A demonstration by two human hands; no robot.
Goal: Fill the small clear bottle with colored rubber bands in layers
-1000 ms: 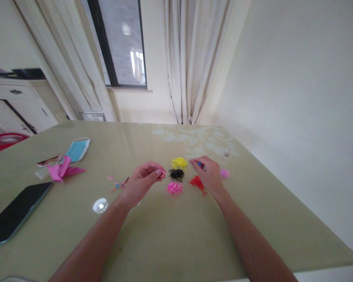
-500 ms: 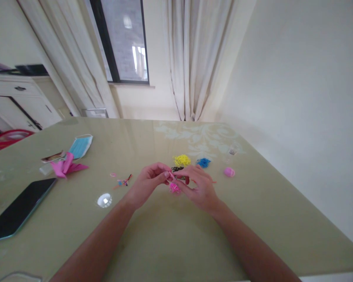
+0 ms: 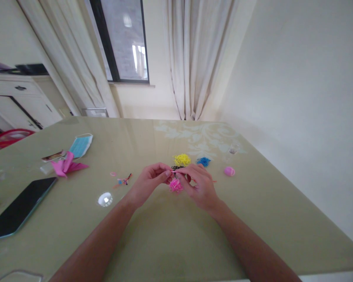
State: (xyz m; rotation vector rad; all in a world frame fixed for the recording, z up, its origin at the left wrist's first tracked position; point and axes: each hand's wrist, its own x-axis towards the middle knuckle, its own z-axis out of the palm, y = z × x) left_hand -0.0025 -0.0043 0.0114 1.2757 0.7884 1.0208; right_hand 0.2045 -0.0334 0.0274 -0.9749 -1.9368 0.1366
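Over the small piles, my left hand (image 3: 151, 181) and my right hand (image 3: 198, 185) meet, thumbs and forefingers pinched. Between their fingertips stretches a thin pink rubber band (image 3: 173, 171). Just beyond the fingers lies a pile of black bands (image 3: 178, 167), partly covered. A pink pile (image 3: 175, 186) shows below the fingertips. Farther back are a yellow pile (image 3: 182, 159) and a blue pile (image 3: 203, 161). My right hand hides nearly all of the red bands (image 3: 214, 181).
Left of my hands lie several small coloured pieces (image 3: 124, 181), a pink ring (image 3: 113, 174) and a clear dome (image 3: 105, 199). Farther left are a dark tablet-like slab (image 3: 22, 205), pink folded paper (image 3: 66, 165) and a blue mask (image 3: 81, 146). A pink ball (image 3: 229, 171) sits on the right.
My right hand has moved left from the blue pile to meet my left hand. It now grips the pink band too, which is drawn out between the fingertips.
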